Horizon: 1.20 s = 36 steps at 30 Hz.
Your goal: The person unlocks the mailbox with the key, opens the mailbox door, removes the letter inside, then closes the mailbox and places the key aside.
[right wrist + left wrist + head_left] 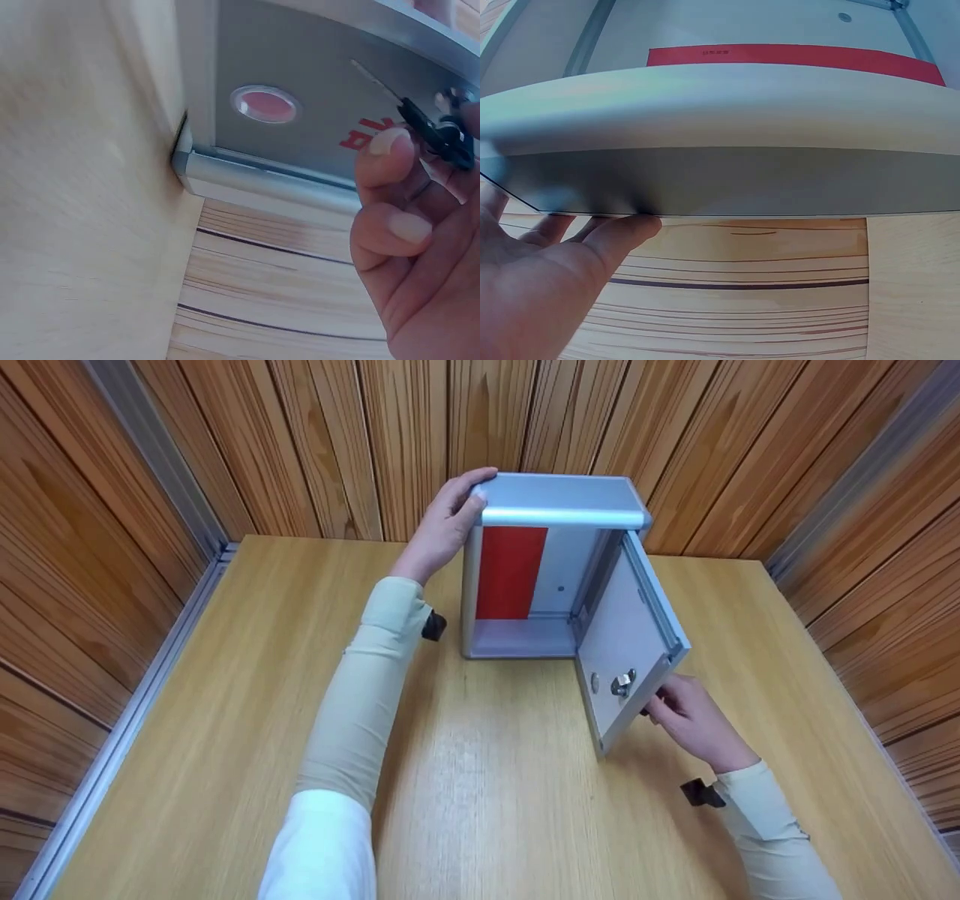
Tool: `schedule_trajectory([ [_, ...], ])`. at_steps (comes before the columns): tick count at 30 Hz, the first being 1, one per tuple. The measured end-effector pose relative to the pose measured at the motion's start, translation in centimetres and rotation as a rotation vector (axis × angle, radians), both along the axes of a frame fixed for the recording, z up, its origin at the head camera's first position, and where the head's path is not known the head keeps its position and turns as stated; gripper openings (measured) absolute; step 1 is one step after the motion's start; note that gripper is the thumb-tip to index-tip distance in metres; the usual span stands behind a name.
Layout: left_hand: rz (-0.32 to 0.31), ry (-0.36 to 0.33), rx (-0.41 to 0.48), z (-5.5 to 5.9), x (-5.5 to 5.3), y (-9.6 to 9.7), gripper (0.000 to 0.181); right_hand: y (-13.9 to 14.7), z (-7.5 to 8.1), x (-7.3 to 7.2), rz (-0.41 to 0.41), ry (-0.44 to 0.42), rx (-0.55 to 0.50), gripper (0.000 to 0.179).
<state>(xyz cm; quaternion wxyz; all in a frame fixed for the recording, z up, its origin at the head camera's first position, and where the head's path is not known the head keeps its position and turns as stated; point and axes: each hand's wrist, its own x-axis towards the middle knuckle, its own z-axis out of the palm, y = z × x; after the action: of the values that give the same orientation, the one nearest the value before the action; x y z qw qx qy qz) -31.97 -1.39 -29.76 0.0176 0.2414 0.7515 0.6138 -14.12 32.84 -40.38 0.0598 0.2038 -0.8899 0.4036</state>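
Observation:
A silver metal lockbox (566, 495) stands upright with its hinged door (630, 637) swung out to the right. Inside it a red panel or sheet (512, 574) covers the left part of the back. My left hand (442, 525) grips the box's upper left corner; in the left wrist view its fingertips touch the box's edge. Behind the door's lower outer corner, my right hand (694, 720) pinches a black-headed key (431, 131) at the lock. A bare key blade points away from the fingers. The lock's metal cam (622, 682) shows on the door's inner face.
The box stands on a wooden table (465, 810) near the back wooden wall (405, 442). Wooden side walls and metal rails (127, 735) border the table. The door's outer face has a round window (264, 103) and red lettering (366, 135).

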Motion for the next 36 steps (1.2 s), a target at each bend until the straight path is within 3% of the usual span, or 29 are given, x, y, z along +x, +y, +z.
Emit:
schedule_trajectory([
  [4, 0.0, -0.005, 0.006, -0.3, -0.4, 0.0, 0.044, 0.2, 1.1, 0.6, 0.024, 0.005, -0.04, 0.015],
  [11, 0.007, 0.017, 0.023, -2.2, -2.6, 0.2, 0.042, 3.2, -1.1, -0.3, 0.008, -0.045, -0.129, 0.018],
  [18, 0.002, 0.017, 0.03, -2.2, -2.5, 0.3, 0.042, 4.8, -1.7, -0.7, -0.019, -0.165, -0.229, 0.009],
  [24, 0.003, 0.033, 0.028, -2.4, -3.1, 0.4, 0.043, 5.3, -1.4, -0.6, -0.093, -0.244, -0.241, 0.02],
  [27, -0.002, 0.023, 0.033, -2.1, -2.8, 0.3, 0.044, 5.8, -1.4, -0.7, -0.117, -0.254, -0.241, 0.027],
  [30, -0.01, 0.008, 0.034, -1.3, -1.8, 0.1, 0.044, 6.4, -1.5, -0.8, -0.127, -0.26, -0.262, 0.032],
  [36, -0.012, -0.007, 0.017, 0.0, -0.3, 0.0, 0.044, 7.5, -1.9, -1.3, -0.098, -0.28, -0.405, 0.03],
])
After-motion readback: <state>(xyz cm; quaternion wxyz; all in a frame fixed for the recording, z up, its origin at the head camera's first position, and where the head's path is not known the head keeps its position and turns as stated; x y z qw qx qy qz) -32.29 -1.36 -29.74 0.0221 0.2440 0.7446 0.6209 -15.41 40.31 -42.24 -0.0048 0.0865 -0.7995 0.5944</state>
